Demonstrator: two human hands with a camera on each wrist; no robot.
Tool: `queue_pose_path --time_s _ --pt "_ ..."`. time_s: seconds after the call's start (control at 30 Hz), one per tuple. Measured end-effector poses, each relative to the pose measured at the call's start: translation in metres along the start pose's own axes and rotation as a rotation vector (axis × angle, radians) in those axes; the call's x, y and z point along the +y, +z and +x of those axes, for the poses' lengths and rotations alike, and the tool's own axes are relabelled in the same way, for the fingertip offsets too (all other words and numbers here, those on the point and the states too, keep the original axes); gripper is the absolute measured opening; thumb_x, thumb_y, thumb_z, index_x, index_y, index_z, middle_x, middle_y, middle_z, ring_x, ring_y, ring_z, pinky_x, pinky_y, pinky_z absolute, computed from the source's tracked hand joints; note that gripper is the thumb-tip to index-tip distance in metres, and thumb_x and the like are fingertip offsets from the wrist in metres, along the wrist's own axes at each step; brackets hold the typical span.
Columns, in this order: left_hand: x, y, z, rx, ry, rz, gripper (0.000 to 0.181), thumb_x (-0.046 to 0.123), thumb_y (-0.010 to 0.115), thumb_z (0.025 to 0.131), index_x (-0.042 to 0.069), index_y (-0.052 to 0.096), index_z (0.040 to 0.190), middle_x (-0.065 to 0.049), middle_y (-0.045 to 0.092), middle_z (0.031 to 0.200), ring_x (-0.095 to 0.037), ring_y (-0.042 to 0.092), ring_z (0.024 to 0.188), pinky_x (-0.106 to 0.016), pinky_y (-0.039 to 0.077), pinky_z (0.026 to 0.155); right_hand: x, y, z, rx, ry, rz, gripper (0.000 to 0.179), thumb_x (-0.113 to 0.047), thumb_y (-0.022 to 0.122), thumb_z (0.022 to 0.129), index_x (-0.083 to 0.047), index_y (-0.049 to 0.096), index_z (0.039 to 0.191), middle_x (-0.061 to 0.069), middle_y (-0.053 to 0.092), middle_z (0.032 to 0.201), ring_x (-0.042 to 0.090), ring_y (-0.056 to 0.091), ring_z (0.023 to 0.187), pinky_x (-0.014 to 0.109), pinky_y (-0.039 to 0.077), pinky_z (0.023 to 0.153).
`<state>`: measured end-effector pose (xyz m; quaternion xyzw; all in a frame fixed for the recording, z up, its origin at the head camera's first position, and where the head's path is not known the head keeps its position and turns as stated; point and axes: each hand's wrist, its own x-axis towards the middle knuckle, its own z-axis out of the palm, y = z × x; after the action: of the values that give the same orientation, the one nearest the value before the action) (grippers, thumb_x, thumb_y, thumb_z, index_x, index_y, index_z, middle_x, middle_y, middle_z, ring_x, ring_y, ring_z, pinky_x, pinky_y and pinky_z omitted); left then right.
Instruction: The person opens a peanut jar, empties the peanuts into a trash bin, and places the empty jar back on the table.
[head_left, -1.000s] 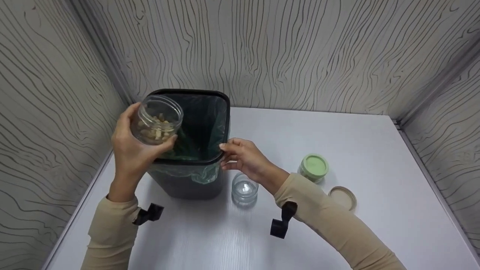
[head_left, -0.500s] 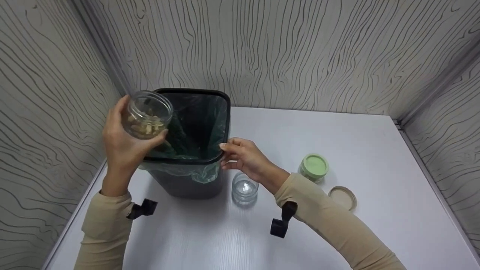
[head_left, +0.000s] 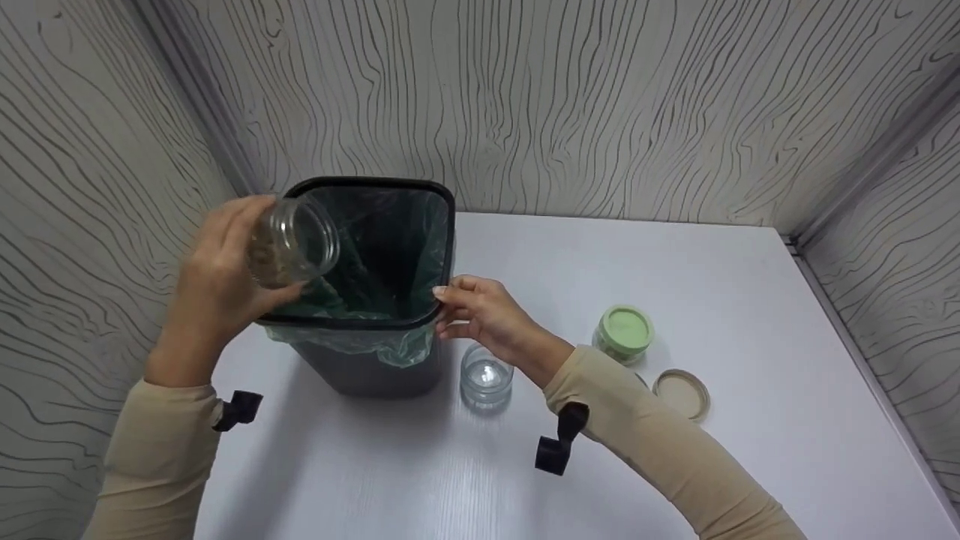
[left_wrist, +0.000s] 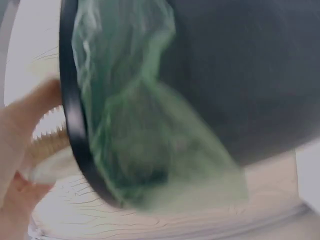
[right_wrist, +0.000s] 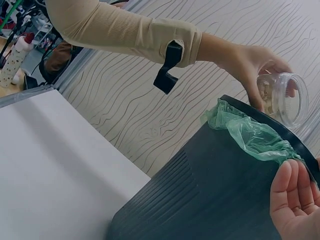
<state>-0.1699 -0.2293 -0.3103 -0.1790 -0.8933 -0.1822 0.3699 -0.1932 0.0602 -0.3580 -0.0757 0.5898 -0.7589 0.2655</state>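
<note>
My left hand [head_left: 221, 274] grips a clear jar [head_left: 289, 240] with no lid, tipped on its side so that its mouth faces right over the bin. Pale brownish pieces [right_wrist: 266, 95] lie inside the jar, as the right wrist view shows; their kind is hard to tell. Below is a dark bin [head_left: 375, 367] lined with a green plastic bag [right_wrist: 257, 140]. My right hand [head_left: 480, 307] pinches the bin's black rim at the near right corner, thumb on top and fingers beneath. The left wrist view is blurred, and the rim hides part of the jar there.
An open clear jar [head_left: 486, 379] stands on the white table [head_left: 750, 315] right of the bin, near my right wrist. Farther right are a jar with a green lid [head_left: 626, 330] and a loose round lid [head_left: 681, 394]. Patterned panels [head_left: 525, 105] enclose the table.
My left hand has moved left and turned, tilting the jar from mostly upright to nearly on its side. The right hand keeps its place on the rim.
</note>
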Motion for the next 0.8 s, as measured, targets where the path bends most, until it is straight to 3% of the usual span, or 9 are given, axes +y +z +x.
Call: queue_pose_path --time_s 0.23,0.47,0.8 --pt "-0.007 0.003 -0.001 -0.015 0.142 0.119 0.092 0.004 0.093 0.049 -0.006 0.051 0.13 -0.025 0.06 0.125 -0.04 0.055 0.118 -0.049 0.049 0.102 0.0 0.0 -0.001 0.002 -0.002 -0.009 0.02 -0.012 0.052 0.095 -0.015 0.056 0.076 -0.005 0.061 0.066 0.009 0.062 0.063 0.022 0.057 0.063" --pt "-0.013 0.002 0.0 -0.056 0.176 0.166 0.089 -0.003 0.091 0.049 -0.006 0.051 0.129 -0.024 0.059 0.126 -0.039 0.055 0.119 -0.049 0.049 0.102 0.001 0.001 0.0 -0.004 -0.002 -0.001 0.019 -0.011 0.052 0.095 -0.015 0.057 0.076 -0.005 0.061 0.066 0.009 0.062 0.062 0.022 0.057 0.063" --pt "-0.007 0.004 0.0 -0.101 0.194 0.123 0.09 -0.014 0.086 0.049 -0.006 0.05 0.131 -0.024 0.057 0.132 -0.039 0.051 0.126 -0.049 0.044 0.108 0.002 0.0 0.0 0.007 -0.009 -0.008 0.02 -0.011 0.053 0.095 -0.015 0.056 0.076 -0.005 0.061 0.066 0.009 0.061 0.061 0.022 0.056 0.062"
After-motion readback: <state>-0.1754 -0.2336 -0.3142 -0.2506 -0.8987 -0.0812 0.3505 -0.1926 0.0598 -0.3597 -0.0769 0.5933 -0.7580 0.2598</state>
